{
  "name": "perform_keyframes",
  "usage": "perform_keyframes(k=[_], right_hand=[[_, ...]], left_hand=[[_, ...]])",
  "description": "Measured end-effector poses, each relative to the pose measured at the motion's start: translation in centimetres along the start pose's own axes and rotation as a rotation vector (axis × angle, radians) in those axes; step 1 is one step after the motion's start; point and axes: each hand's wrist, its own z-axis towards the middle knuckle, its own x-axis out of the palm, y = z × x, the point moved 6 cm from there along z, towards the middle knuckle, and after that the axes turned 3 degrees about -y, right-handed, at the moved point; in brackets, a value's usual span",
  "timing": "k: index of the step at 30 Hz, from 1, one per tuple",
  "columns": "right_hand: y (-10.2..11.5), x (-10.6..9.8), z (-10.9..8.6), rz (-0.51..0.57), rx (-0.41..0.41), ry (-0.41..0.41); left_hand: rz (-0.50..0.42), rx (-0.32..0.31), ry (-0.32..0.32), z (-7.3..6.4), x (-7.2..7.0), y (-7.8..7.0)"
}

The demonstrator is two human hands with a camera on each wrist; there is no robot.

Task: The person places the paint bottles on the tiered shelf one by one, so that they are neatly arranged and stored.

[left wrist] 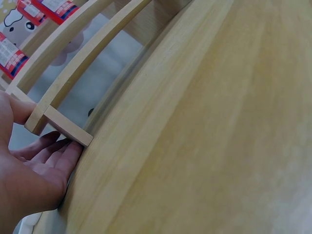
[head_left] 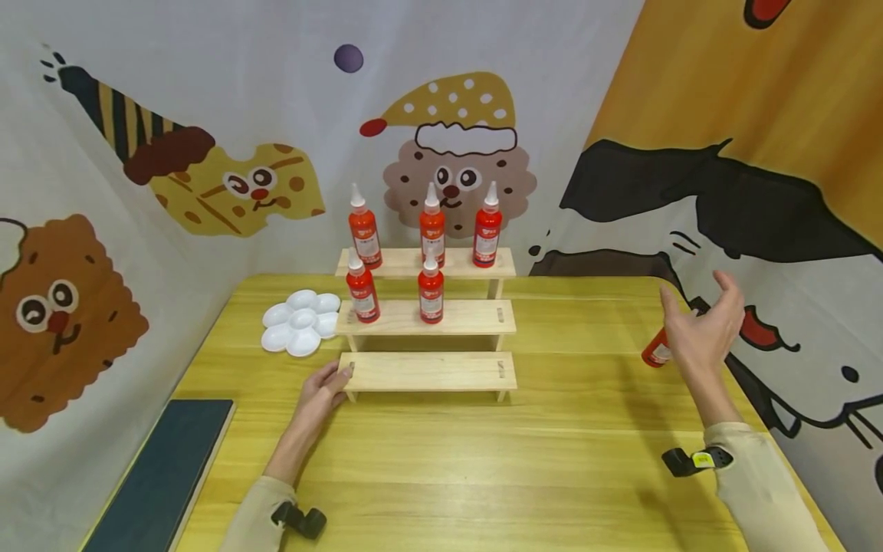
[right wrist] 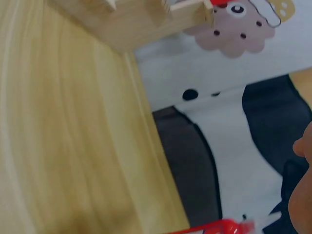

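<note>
My left hand (head_left: 319,397) holds the left end of the lowest step of a three-tier wooden display stand (head_left: 428,372). In the left wrist view its thumb lies at the board's end and the fingers reach around the short leg (left wrist: 69,126). On the right, my right hand (head_left: 705,330) is raised with thumb and fingers spread apart, holding nothing. Just beyond it a red squeeze bottle (head_left: 655,353) with a white nozzle stands on the table, partly hidden by the hand. Similar bottles stand on the stand: three on the top step, two on the middle step (head_left: 431,297).
A white flower-shaped paint palette (head_left: 302,322) lies left of the stand on the wooden table (head_left: 441,468). A dark flat board (head_left: 162,475) lies along the table's left edge. Behind hangs a cloth (head_left: 276,92) printed with cartoon figures.
</note>
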Motion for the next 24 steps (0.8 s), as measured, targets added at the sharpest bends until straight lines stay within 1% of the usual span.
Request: perform_keyframes(k=[4, 8, 14, 21, 24], right_hand=[[-1.9, -0.3, 0.1, -0.01, 0.061, 0.016], [-3.8, -0.2, 0.0, -0.012, 0.124, 0.065], [-6.1, 0.2, -0.4, -0.02, 0.177, 0.112], [-8.0, 1.1, -1.1, 0.021, 0.25, 0.191], [-8.4, 1.5, -1.3, 0.017, 0.268, 0.227]], left_hand=[[0.003, 0.0, 0.0, 0.1, 0.0, 0.0], [0.002, 0.002, -0.002, 0.0, 0.1, 0.0], [-0.011, 0.002, 0.003, -0.1, 0.1, 0.0], [-0.01, 0.008, 0.013, -0.1, -0.1, 0.0], [0.001, 0.006, 0.014, -0.2, -0.1, 0.0]])
